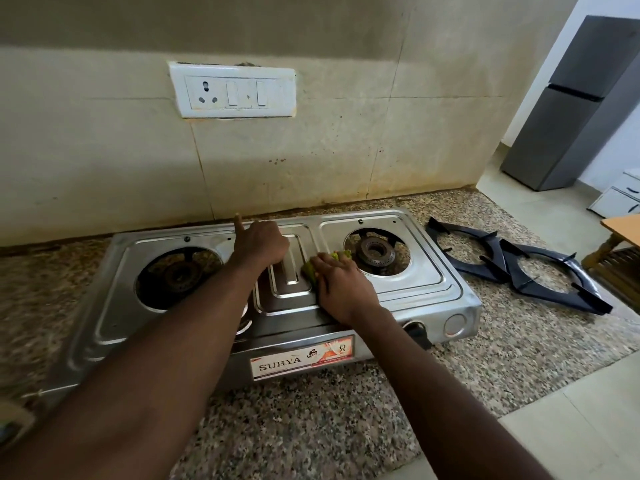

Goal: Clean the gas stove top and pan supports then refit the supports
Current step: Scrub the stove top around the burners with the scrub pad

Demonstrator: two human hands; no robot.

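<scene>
Right hand point(341, 289) fingers grip green scrubber point(313, 268) on stove top point(415, 282); left hand point(261, 242) braces, fingers curled, empty. Risk: stove sliding on tabletop point(311, 410) under pressure.

Home kitchen: two-burner steel stove point(398, 282) on a speckled granite counter point(311, 410), stained tiled wall point(346, 133) behind with a white socket plate point(232, 90); grey two-door fridge point(585, 109) standing on the pale tiled floor point(540, 209) to the right, white drawers point(620, 195) past it and the corner of a wooden table point(623, 226) near the counter's end; two black pan supports point(519, 265) lying on the counter beside the stove
</scene>
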